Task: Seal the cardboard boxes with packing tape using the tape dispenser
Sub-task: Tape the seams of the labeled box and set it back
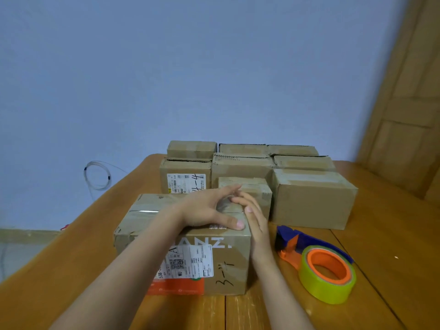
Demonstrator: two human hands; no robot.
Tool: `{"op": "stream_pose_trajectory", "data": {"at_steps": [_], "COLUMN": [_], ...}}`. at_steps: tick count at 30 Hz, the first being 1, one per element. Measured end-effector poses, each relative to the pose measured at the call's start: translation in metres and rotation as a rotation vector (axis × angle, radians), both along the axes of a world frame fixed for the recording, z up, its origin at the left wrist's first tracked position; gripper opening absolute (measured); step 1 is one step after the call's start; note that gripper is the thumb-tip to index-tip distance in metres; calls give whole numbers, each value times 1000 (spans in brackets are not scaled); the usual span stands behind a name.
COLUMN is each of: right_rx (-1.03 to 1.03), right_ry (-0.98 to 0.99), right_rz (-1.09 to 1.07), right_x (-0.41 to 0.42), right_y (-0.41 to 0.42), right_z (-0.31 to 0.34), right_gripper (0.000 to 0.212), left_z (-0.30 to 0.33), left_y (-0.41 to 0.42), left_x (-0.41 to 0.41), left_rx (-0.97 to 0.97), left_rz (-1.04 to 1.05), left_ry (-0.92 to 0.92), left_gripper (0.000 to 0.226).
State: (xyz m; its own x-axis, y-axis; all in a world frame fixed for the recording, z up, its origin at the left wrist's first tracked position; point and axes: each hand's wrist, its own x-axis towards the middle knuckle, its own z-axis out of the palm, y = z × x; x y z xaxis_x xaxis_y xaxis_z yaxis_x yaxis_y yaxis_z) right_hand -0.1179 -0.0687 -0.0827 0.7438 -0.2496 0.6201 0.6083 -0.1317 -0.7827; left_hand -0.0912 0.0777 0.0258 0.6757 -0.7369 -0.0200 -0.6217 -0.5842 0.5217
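Observation:
A cardboard box with a white shipping label and an orange strip on its front stands nearest me on the wooden table. A strip of clear tape runs along its top. My left hand lies flat on the top right part of the box, fingers straight, thumb on the front edge. My right hand presses flat against the box's right end, fingers straight and pointing up to the top edge. The tape dispenser, blue and orange with a yellow-green tape roll, lies on the table right of the box, untouched.
Several more cardboard boxes stand packed together behind the near box, toward the table's far edge. A blue wall rises behind them, with a coiled white cable at the left. A wooden door is on the right.

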Motion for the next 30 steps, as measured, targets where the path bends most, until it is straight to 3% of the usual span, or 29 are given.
{"op": "stream_pose_trajectory", "data": {"at_steps": [4, 9, 11, 13, 19, 27, 30], "right_rx": [-17, -78, -112, -146, -172, -255, -399], "right_ry": [-60, -131, -156, -175, -179, -58, 13], "right_rz": [-42, -203, -272, -318, -366, -260, -189], "right_x": [-8, -16, -17, -17, -17, -17, -24], "right_y": [0, -2, -1, 0, 2, -4, -14], "right_z": [-1, -3, -4, -5, -3, 18, 42], "right_gripper": [42, 33, 31, 30, 30, 13, 20], "left_z": [2, -1, -6, -13, -25, -20, -13], "left_y": [1, 8, 17, 24, 28, 32, 41], "left_x": [-7, -22, -25, -26, -24, -27, -29], "left_rx": [77, 282, 320, 301, 266, 260, 251], "left_rz": [43, 212, 298, 349, 367, 325, 250], "left_ry": [-109, -307, -351, -347, -348, -335, -286], "left_gripper": [90, 96, 114, 133, 142, 143, 133]}}
